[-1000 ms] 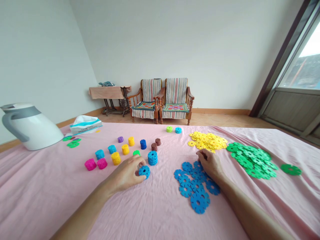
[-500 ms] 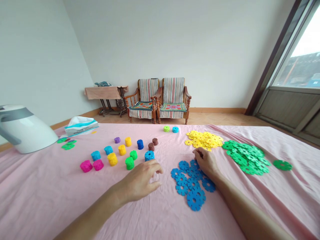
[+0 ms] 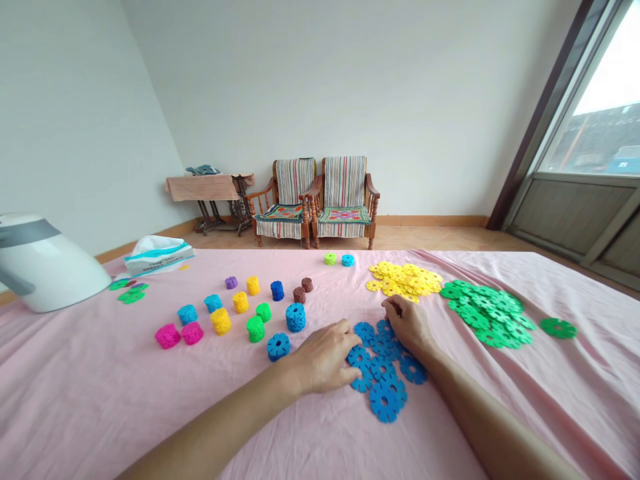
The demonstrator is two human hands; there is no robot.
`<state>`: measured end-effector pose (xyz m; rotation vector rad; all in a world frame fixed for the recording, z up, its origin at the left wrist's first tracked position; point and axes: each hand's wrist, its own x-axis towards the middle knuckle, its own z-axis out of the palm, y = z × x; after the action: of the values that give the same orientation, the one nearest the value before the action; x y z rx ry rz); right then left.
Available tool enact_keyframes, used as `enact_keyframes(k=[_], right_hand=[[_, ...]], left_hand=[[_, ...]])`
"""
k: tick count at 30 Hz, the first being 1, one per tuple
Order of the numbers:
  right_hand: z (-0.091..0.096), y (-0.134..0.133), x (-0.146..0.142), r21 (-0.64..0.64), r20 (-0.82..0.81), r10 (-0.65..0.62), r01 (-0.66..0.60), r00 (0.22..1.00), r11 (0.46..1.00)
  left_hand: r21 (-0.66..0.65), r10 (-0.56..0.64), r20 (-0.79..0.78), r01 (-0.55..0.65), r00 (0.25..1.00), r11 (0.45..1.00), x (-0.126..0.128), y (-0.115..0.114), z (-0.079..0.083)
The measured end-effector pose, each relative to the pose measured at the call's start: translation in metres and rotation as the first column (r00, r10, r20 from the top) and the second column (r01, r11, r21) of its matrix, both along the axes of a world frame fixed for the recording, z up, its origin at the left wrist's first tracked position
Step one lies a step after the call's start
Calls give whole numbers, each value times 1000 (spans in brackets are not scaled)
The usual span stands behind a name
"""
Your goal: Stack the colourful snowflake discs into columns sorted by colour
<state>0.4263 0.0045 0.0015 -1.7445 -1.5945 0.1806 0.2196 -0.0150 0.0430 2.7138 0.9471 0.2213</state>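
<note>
Loose flat blue notched plastic discs lie on the pink cloth-covered surface. The left hand, thumb and fingers spread, has just reached them, leaving a short blue disc stack standing released. Beyond, the right hand curls, grip unclear.

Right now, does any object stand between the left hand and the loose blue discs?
Nothing visible does. The left hand is at the left edge of the loose blue discs; whether its fingertips touch them, I cannot tell. The right hand is at their far right side, not between.
</note>
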Motion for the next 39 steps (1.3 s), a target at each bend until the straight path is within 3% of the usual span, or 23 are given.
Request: enact_keyframes(k=[5,12,16,21,25,30,34,39], right_hand=[[9,-5,-3,29,47,-26,24,999,999],[-15,9,5,-5,-91,46,-47,995,999],[-19,11,7,13,-98,55,-54,994,998],[-18,10,6,6,-100,56,-55,993,998],[-17,10,6,-3,-80,46,-46,996,999],[-17,10,6,-7,-90,51,-51,995,999],[-20,11,7,-5,-91,45,-45,995,999],[-24,13,9,-15,-102,51,-53,993,998]], left_hand=[[-4,-19,-22,19,1000,1000,4,4,-1],[5,-18,-61,19,998,1000,15,7,-3],[27,-3,-48,4,999,1000,15,2,3],[20,68,79,-69,995,997,-19,-1,24],[39,236,89,-241,968,970,-65,6,40],[0,345,91,-347,934,938,-109,14,37],[-41,362,75,-360,929,932,-116,12,28],[11,349,31,-349,937,937,-110,9,26]])
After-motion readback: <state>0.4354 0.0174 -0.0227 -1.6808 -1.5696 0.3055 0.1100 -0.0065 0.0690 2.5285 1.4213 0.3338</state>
